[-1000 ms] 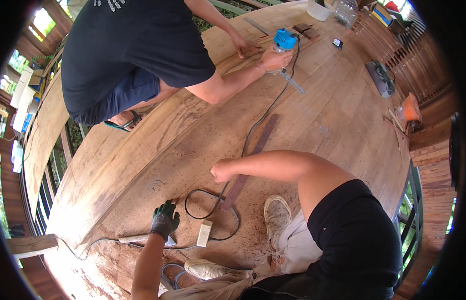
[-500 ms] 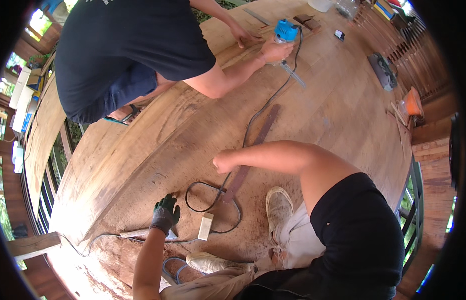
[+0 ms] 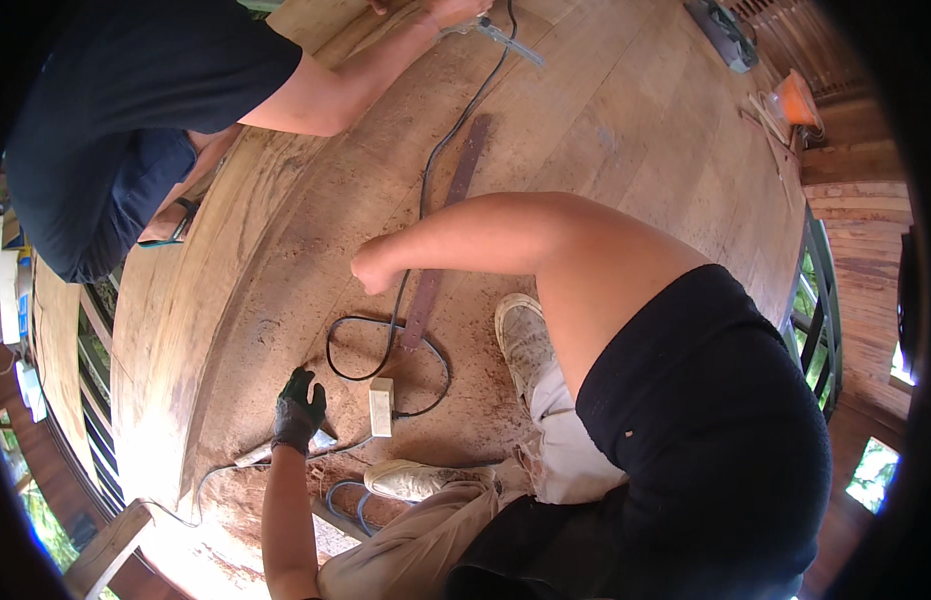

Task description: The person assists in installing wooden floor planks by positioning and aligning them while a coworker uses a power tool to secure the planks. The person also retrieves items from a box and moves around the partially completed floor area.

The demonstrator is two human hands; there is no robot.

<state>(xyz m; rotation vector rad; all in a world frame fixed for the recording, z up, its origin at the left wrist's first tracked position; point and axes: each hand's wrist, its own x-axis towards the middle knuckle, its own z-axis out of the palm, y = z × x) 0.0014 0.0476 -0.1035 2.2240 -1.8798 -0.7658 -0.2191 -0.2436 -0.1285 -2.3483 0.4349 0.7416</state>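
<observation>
My left hand [image 3: 300, 408], in a dark green and grey glove, has its fingers apart over the dusty wooden boards. Under its wrist lies a tool with a pale handle [image 3: 254, 456] and a bluish-grey end [image 3: 325, 440]. My bare right hand [image 3: 375, 264] is curled into a fist, just left of a black cable [image 3: 426, 185]; what it holds, if anything, is hidden. The cable loops on the floor to a cream-coloured socket block [image 3: 382, 408] between my left hand and my shoes. A dark brown wooden strip [image 3: 448, 240] runs beneath my right forearm.
At the upper left a co-worker in a black shirt [image 3: 156, 70] crouches, one hand [image 3: 456, 10] by a metal guide [image 3: 511, 42]. An orange container [image 3: 797, 102] and a grey power tool [image 3: 721, 35] stand at the far right. Blue cord [image 3: 358, 502] lies beside my leg.
My view has shifted, so most of the scene sits farther left and higher. The co-worker's blue power tool has left the picture. Both my hands keep nearly the same pose.
</observation>
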